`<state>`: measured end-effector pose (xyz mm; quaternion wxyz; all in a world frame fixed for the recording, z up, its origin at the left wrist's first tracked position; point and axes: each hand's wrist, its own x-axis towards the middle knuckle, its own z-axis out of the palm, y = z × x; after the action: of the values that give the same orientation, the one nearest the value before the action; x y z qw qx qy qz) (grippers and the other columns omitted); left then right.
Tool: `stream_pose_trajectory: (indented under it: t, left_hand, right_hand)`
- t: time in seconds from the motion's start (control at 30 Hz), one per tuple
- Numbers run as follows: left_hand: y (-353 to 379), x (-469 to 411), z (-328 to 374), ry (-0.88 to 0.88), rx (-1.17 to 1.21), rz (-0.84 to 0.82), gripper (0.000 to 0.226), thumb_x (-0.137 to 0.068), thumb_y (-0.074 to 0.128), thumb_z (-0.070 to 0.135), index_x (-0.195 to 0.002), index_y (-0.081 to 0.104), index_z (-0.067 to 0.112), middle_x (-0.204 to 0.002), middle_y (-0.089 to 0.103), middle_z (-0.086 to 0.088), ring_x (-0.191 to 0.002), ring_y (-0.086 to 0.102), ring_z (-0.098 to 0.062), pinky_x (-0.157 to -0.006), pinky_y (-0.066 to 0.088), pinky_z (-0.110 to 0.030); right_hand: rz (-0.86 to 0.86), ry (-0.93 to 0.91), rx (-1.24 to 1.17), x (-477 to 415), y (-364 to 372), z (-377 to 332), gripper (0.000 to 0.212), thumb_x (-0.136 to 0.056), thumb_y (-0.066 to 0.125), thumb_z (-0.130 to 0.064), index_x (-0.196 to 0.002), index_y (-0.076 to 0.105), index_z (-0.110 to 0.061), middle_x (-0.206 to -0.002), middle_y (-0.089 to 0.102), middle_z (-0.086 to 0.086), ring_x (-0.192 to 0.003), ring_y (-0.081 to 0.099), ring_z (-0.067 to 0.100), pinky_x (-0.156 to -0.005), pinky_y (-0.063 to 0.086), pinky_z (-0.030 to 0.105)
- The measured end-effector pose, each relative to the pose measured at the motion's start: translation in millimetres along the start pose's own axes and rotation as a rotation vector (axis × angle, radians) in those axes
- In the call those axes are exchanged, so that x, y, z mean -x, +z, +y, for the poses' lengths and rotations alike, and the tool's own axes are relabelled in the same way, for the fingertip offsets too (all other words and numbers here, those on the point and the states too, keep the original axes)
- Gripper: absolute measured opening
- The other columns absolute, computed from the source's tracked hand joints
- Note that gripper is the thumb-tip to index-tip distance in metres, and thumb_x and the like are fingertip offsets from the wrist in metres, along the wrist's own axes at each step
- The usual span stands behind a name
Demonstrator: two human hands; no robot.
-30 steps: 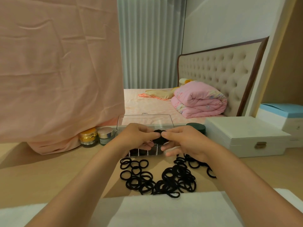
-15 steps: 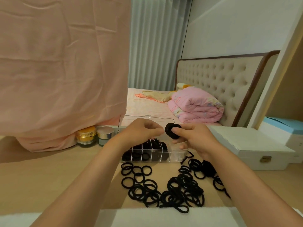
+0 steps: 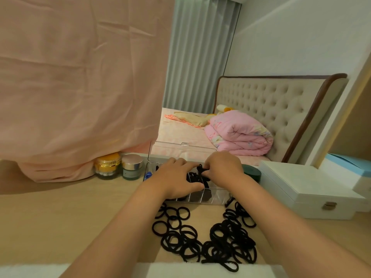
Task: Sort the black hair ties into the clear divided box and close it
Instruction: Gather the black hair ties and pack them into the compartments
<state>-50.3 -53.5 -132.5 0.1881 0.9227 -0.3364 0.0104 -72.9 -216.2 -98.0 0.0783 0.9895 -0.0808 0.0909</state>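
**Both hands press a bundle of hair ties into the open box**

A person sits at a light wooden table (image 3: pixel 60 213), both bare arms reaching forward. The clear divided box (image 3: pixel 212 199) lies just beyond a loose heap of black hair ties (image 3: pixel 212 241), its clear lid (image 3: pixel 181 150) standing open at the back. The left hand (image 3: pixel 176 181) lies flat over the left part of the box, fingers spread and pressing on ties already inside; it grips nothing I can see. The right hand (image 3: pixel 222 167) has its fingertips pinched together on a small bundle of ties (image 3: pixel 200 169), held low over the middle compartments.

To do this step well, I would say the bundle should go down inside one compartment, between its dividers, while the left hand keeps the packed ties from springing out. No loop should lie across the rim, or the lid may not shut.

Counts: one divided box, with several compartments dark with ties, the exact number hidden by the hands. The loose ties on the table overlap too much to count; there are dozens. Behind, on the left, stand two cosmetic jars, one gold-lidded (image 3: pixel 108 163) and one silver-lidded (image 3: pixel 132 164). A dark green round tin (image 3: pixel 252 173) sits by the right wrist. One white case (image 3: pixel 301 189) lies to the right.
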Motion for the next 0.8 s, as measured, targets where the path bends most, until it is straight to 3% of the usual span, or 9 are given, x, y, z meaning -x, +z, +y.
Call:
stream_pose_trajectory:
  t: [0.1,0.17,0.3,0.43,0.5,0.57,0.7,0.8]
  left_hand:
    - [1,2,4,0.013,-0.030,0.003,0.066,-0.094,0.047,0.063,-0.154,0.026,0.046,-0.160,0.030,0.001,-0.145,0.022,-0.024,-0.116,0.023,-0.041]
    - [2,4,7,0.017,-0.058,0.008,0.062,-0.095,0.044,0.061,-0.153,0.026,0.048,-0.160,0.028,-0.001,-0.145,0.021,-0.025,-0.115,0.022,-0.041]
    - [3,4,8,0.015,-0.066,-0.001,0.059,-0.096,0.041,0.058,-0.152,0.027,0.050,-0.160,0.026,-0.002,-0.146,0.019,-0.024,-0.116,0.020,-0.042]
    - [3,5,8,0.009,-0.077,-0.012,0.060,-0.096,0.040,0.060,-0.154,0.028,0.047,-0.161,0.024,-0.001,-0.147,0.018,-0.025,-0.117,0.019,-0.043]
    - [2,4,8,0.014,-0.085,-0.004,0.061,-0.096,0.040,0.060,-0.154,0.028,0.045,-0.161,0.026,-0.001,-0.146,0.019,-0.025,-0.116,0.021,-0.043]
    - [3,4,8,0.022,-0.098,0.012,0.063,-0.095,0.040,0.062,-0.154,0.028,0.042,-0.159,0.029,-0.002,-0.145,0.022,-0.025,-0.115,0.023,-0.043]
    - [5,4,6,0.032,-0.125,0.023,0.071,-0.093,0.042,0.068,-0.155,0.027,0.038,-0.159,0.029,-0.001,-0.145,0.023,-0.025,-0.116,0.024,-0.043]
    - [6,4,5,0.033,-0.129,0.024,0.072,-0.092,0.043,0.069,-0.155,0.027,0.038,-0.159,0.029,-0.001,-0.145,0.023,-0.024,-0.116,0.023,-0.042]
  right_hand:
    - [-0.154,-0.072,0.160,-6,5,-6,0.033,-0.098,0.058,-0.032,-0.127,0.066,-0.018,-0.125,0.054,0.008,-0.114,0.055,0.028,-0.074,0.044,0.035]
    - [-0.232,-0.100,0.182,-9,4,-6,0.032,-0.100,0.055,-0.026,-0.129,0.064,-0.014,-0.123,0.050,0.010,-0.113,0.054,0.030,-0.075,0.044,0.036]
    - [-0.400,-0.135,-0.068,-8,-14,6,0.033,-0.103,0.048,-0.023,-0.128,0.068,-0.014,-0.115,0.064,0.009,-0.101,0.061,0.026,-0.088,0.051,0.036]
    - [-0.300,-0.145,-0.295,10,-31,18,0.040,-0.099,0.046,-0.012,-0.131,0.069,-0.020,-0.136,0.064,0.001,-0.122,0.058,0.020,-0.102,0.045,0.030]
    - [-0.221,-0.200,-0.241,19,-26,20,0.039,-0.091,0.045,-0.020,-0.112,0.077,-0.024,-0.123,0.071,-0.002,-0.110,0.062,0.019,-0.097,0.048,0.035]
    - [-0.220,-0.293,-0.068,27,-17,17,0.045,-0.084,0.033,-0.037,-0.095,0.075,-0.026,-0.112,0.071,-0.004,-0.105,0.058,0.019,-0.094,0.039,0.039]
    - [-0.275,-0.348,0.065,34,-1,14,0.061,-0.088,0.020,-0.041,-0.114,0.073,-0.025,-0.143,0.058,-0.006,-0.145,0.033,0.015,-0.119,0.013,0.047]
    - [-0.336,-0.329,0.047,38,-6,12,0.060,-0.090,0.021,-0.041,-0.115,0.073,-0.024,-0.142,0.059,-0.003,-0.148,0.028,0.014,-0.123,-0.002,0.054]
